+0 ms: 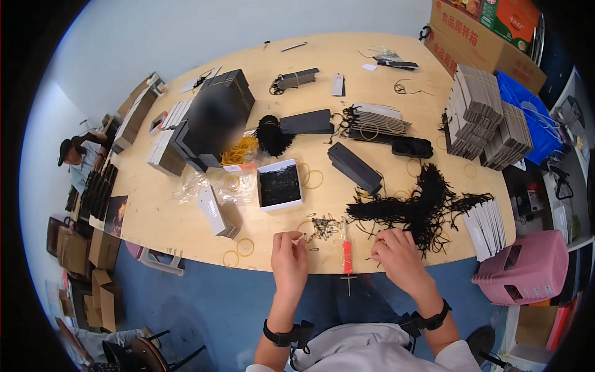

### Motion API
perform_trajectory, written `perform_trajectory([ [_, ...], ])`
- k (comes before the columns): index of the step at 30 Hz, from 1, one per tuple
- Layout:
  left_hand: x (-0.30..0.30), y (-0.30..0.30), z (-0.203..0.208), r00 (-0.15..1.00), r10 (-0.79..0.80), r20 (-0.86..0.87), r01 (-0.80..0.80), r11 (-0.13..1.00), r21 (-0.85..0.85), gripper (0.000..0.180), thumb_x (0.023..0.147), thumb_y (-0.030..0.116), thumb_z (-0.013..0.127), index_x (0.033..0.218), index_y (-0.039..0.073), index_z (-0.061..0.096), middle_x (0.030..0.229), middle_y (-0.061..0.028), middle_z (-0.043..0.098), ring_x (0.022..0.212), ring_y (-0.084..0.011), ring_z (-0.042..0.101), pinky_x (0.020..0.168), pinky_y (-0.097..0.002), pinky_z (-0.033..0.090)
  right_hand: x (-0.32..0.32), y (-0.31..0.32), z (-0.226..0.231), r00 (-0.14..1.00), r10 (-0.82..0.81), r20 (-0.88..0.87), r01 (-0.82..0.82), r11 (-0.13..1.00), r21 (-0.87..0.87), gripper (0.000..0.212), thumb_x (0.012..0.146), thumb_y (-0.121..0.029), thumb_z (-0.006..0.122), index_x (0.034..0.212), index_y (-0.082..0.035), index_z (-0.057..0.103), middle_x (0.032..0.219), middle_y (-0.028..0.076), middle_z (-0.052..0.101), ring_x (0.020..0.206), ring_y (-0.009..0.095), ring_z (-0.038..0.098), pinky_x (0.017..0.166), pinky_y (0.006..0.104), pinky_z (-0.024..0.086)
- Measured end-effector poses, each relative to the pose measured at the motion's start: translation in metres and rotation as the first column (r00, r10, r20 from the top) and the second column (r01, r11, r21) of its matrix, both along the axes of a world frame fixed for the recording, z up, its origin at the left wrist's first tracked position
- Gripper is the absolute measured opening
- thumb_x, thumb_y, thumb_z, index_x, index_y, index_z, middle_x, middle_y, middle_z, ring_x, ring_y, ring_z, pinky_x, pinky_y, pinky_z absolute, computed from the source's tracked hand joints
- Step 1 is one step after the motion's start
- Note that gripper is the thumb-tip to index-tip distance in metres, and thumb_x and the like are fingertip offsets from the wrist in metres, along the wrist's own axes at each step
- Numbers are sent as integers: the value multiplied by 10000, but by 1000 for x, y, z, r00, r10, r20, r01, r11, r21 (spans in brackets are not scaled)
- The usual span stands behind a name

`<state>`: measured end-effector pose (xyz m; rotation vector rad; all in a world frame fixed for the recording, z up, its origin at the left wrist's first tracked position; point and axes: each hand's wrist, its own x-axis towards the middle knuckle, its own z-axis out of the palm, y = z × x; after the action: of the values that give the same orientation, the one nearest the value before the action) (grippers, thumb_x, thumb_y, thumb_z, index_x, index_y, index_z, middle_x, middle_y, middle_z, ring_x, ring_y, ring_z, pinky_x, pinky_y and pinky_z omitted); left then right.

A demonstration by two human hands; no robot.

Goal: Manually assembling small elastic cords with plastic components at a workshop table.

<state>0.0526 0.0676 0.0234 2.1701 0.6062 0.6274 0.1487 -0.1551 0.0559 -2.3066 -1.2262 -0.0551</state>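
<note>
My left hand (289, 254) is closed in a pinch at the table's front edge, beside a small pile of safety pins (325, 227). What its fingertips hold is too small to make out. My right hand (395, 248) is also pinched, just in front of a heap of black cords (421, 208); a tiny dark end shows at its fingers, its kind unclear. Between the hands lies a tool with a red handle (347, 255), its metal tip sticking out past the table edge. An open white box (279, 208) of small black pieces stands beyond my left hand.
White tags (484, 230) lie fanned at the right, near a pink stool (524, 268). Stacked grey cards (477, 108) rise behind them. Rubber bands (240, 150), black tag bundles (354, 167) and a tall dark stack (232, 93) cover the table. Another person (80, 164) sits far left.
</note>
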Motion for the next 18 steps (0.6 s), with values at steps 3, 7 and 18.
perform_trajectory([
  [3,2,5,0,1000,6,14,-7,996,94,101,858,-26,624,954,1,612,900,-90,537,604,-152,517,553,-282,437,-6,11,6,999,-5,38,1,994,111,90,816,-56,647,857,-64,568,951,59,563,948,245,528,848,377,389],
  [7,7,12,1,999,-21,-42,26,991,128,76,855,14,639,922,-6,609,876,-97,548,633,-182,570,594,-304,462,-12,16,8,998,8,-66,15,939,343,148,807,-55,671,894,-86,555,907,44,597,913,254,550,865,395,383],
  [18,22,11,16,947,17,-321,86,949,304,123,874,144,633,900,39,573,908,-107,577,834,-294,612,666,-411,497,-17,24,-8,992,-27,-124,74,916,393,154,818,-39,672,902,-73,547,848,57,611,860,269,560,872,391,383],
])
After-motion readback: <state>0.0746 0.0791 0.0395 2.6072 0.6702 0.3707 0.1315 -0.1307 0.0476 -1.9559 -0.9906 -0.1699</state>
